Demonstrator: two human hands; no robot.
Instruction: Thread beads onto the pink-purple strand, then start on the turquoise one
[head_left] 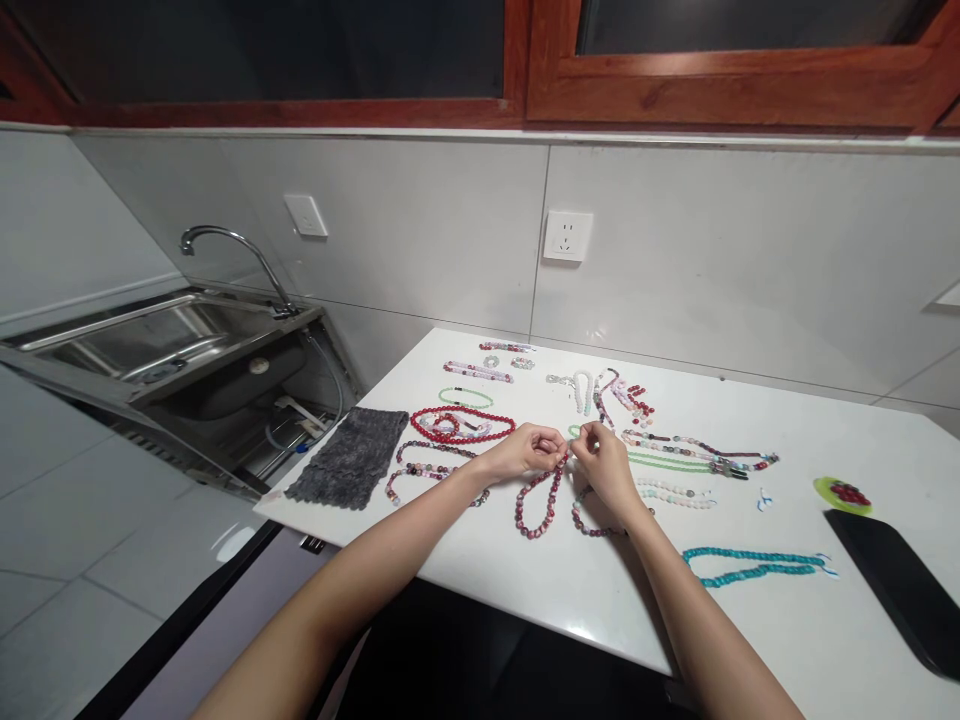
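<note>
Over the middle of the white table (495,570), my left hand (531,448) pinches the upper end of a dark red bead strand (534,533). The strand hangs down in a loop towards the table's front edge. Close beside it, the fingertips of my right hand (604,462) are pressed together near the same end; what they hold is too small to make out. A multicoloured bead strand (578,517) lies partly hidden under my right hand and wrist. Left of my hands are a bright red bead necklace (413,424) and a mottled bead strand (391,488), partly covered by my left forearm.
Right of my hands lie green bead strands (667,461), pliers (727,468) and a turquoise bead strand (739,553). A yellow-green dish (822,491) with dark red beads stands by a black flat object (896,585). Grey cloth (349,460) covers the left corner, near a sink (161,335).
</note>
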